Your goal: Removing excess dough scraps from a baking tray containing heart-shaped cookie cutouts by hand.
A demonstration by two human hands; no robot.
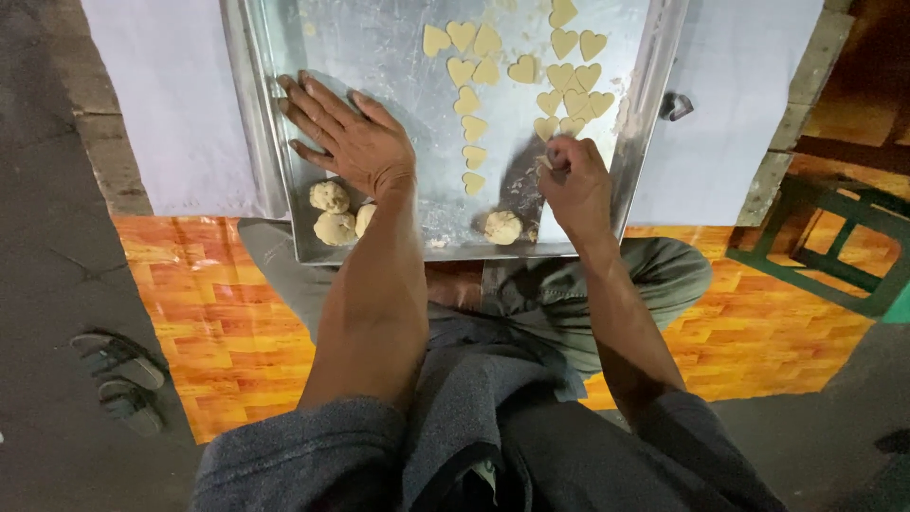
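Head view, looking down on a person seated cross-legged on an orange wood-patterned floor mat (237, 322). A large shiny rectangular metal tray (379, 47) lay in front of the knees, on white sheeting.

Left hand (351, 137): flat, fingers spread, palm down on the bare tray surface; it held nothing and appeared to steady the tray.

Right hand (573, 180): curled closed, fingertips pinched near the tray's right side. It seemed to grip a small pale piece, probably dough or a cutter; motion blur prevented a firm call.

Progress as judged from the layout: roughly twenty pale flat heart-shaped dough cut-outs (564, 90) were already laid in loose columns across the upper middle and right of the tray. Uncut stock remained: three rough pale dough balls (332, 213) clustered at the near left corner, just below the left wrist, and one further single dough lump (502, 228) at the near edge beside the right hand. So a good share was shaped, four lumps left.

Also noted: small metal cutter-like object (677, 106) on the sheeting right of the tray; pair of grey sandals (118, 379) on the dark floor at left
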